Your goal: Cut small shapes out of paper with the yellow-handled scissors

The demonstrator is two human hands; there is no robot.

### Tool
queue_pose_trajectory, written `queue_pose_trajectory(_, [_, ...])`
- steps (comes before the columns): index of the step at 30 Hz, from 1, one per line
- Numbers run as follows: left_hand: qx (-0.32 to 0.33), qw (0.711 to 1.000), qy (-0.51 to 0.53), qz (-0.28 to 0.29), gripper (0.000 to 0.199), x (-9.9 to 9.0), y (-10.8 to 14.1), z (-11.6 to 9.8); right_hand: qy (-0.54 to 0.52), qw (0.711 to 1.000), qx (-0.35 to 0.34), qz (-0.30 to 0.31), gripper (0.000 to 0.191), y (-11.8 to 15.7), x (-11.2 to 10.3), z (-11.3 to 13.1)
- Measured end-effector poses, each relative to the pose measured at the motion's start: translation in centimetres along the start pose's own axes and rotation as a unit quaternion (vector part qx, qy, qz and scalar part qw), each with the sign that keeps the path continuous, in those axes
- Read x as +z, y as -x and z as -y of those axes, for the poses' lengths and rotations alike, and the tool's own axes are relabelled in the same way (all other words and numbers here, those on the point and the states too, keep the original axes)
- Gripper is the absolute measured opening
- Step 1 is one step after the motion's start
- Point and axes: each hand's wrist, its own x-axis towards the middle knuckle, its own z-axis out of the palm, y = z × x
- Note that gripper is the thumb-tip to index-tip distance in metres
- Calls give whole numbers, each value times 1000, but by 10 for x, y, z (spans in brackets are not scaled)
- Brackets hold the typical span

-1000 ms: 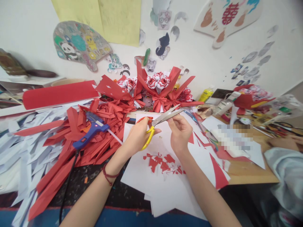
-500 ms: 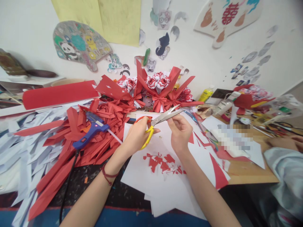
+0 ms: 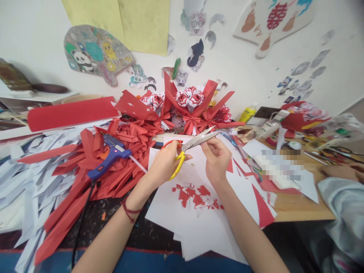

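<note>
My left hand (image 3: 167, 161) is closed round the red and yellow handles of a pair of scissors (image 3: 196, 141), its thumb and fingers in the loops. The blades point right and are slightly apart. At their far end my right hand (image 3: 217, 157) is closed, its fingers pinched together beside the lower blade. What it pinches, if anything, is hidden by the fingers and blade. Below both hands, red and white paper scraps (image 3: 196, 197) lie scattered on white paper sheets (image 3: 167, 212).
To the left, a blue glue gun (image 3: 109, 159) rests on folded red paper strips (image 3: 131, 178), beside a heap of white strips (image 3: 42, 174). Red-wrapped paper flowers (image 3: 189, 98) stand along the wall. Another person's sleeve (image 3: 341, 197) shows at the right.
The scissor blades look slightly closer together than before. Both hands stay in nearly the same place, and the scraps below have not moved. The person's sleeve at the right has shifted a little.
</note>
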Motion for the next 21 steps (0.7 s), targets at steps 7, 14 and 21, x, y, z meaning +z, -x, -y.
queue_pose_trajectory(7, [-1, 1000, 16, 5, 33, 1, 0, 0, 7, 1000, 5, -5, 9, 0, 1, 0])
queue_pose_trajectory(14, [0, 1000, 23, 6, 33, 0, 1, -2, 5, 1000, 1, -9, 10, 0, 1, 0])
queue_pose_trajectory(21, [-1, 1000, 0, 9, 29, -3, 1, -3, 21, 1000, 0, 0, 11, -1, 0, 1])
